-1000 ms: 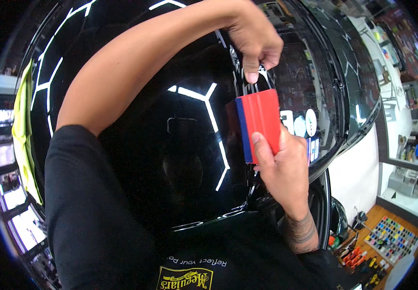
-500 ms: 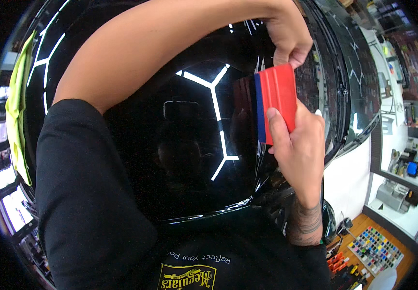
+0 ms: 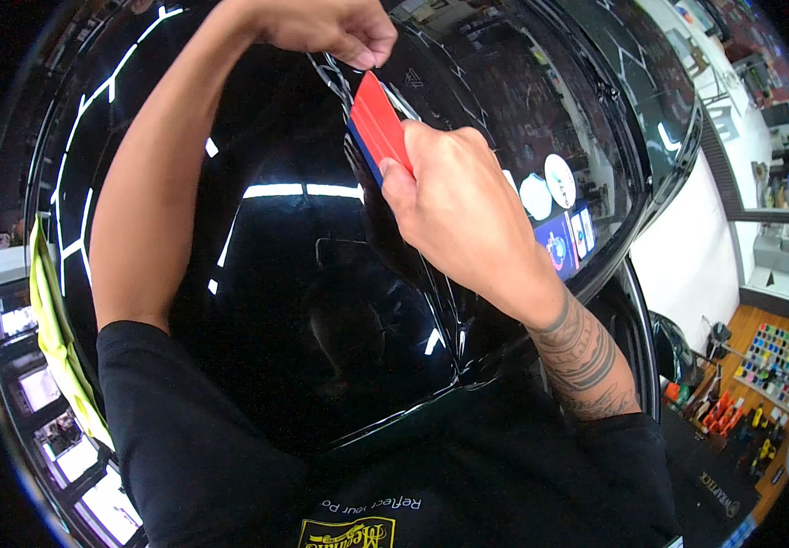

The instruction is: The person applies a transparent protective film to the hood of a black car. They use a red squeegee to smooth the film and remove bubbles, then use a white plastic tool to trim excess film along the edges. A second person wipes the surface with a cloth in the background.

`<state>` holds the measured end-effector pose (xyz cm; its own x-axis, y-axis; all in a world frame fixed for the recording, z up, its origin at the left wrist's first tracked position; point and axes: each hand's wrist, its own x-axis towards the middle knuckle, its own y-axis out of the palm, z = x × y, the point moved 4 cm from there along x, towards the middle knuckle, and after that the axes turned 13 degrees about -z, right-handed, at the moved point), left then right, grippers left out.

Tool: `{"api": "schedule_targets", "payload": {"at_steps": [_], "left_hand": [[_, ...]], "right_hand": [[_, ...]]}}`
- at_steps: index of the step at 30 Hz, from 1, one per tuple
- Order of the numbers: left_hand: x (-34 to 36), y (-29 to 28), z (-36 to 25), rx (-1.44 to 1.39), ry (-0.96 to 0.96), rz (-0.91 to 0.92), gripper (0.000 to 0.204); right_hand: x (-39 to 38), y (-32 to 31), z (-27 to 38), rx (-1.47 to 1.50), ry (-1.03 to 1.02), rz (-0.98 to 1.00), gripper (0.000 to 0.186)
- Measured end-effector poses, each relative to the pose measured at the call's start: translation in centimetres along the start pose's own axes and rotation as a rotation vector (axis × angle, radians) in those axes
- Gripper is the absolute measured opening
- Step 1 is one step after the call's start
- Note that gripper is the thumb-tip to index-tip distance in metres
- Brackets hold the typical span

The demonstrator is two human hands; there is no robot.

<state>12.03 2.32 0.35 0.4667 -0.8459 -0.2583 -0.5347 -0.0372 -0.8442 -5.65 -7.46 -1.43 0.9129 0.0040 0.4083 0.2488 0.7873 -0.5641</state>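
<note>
My right hand (image 3: 468, 210) grips a red squeegee (image 3: 378, 123) with a dark blue edge strip, thumb along its near face. The squeegee is tilted, its blue edge toward the glossy black car panel (image 3: 257, 292). Just beyond the squeegee's far corner, my left hand (image 3: 326, 26) is closed in a pinch at the wrinkled edge of glossy black film (image 3: 326, 78). Creased, shiny folds run from there beneath the squeegee and down toward the panel's near edge. My right hand hides part of these folds.
A yellow-green cloth (image 3: 57, 329) lies over the car's left side. The windshield (image 3: 586, 119) is at the right, with round and square stickers (image 3: 559, 183) on it. Beyond it are a white wall (image 3: 691, 247), a rack of colour samples (image 3: 783, 365) and orange-handled tools (image 3: 721, 413).
Both hands have moved left and farther away across the panel, with the squeegee turned to a steeper slant. The view has shifted too, and windshield stickers now show behind my right hand.
</note>
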Motion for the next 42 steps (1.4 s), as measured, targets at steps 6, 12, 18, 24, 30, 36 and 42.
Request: {"api": "schedule_targets", "payload": {"at_steps": [6, 12, 18, 24, 30, 36, 42], "left_hand": [[0.3, 0.2, 0.1, -0.008, 0.018, 0.057, 0.021], [0.2, 0.0, -0.1, 0.09, -0.012, 0.107, 0.021], [1.9, 0.9, 0.6, -0.167, 0.11, 0.18, 0.013], [2.3, -1.1, 0.8, -0.161, 0.085, -0.132, 0.027], [-4.1, -10.2, 1.1, 0.032, 0.142, -0.965, 0.025], [-10.6, -11.3, 5.7, 0.227, 0.016, -0.832, 0.028], [-15.7, -4.4, 6.0, 0.238, -0.273, -0.898, 0.022]], "right_hand": [[-0.2, 0.0, -0.3, 0.075, 0.04, -0.028, 0.018], [0.3, 0.8, -0.4, 0.087, 0.021, -0.078, 0.017], [0.4, 0.7, -0.3, 0.028, -0.053, -0.137, 0.016], [1.0, 0.7, -1.5, 0.044, 0.011, -0.09, 0.016], [3.9, 1.8, -0.5, 0.058, -0.082, -0.121, 0.014], [4.2, 2.1, -1.8, 0.132, -0.022, -0.055, 0.02], [5.8, 3.4, -2.6, 0.156, -0.077, -0.064, 0.02]]}}
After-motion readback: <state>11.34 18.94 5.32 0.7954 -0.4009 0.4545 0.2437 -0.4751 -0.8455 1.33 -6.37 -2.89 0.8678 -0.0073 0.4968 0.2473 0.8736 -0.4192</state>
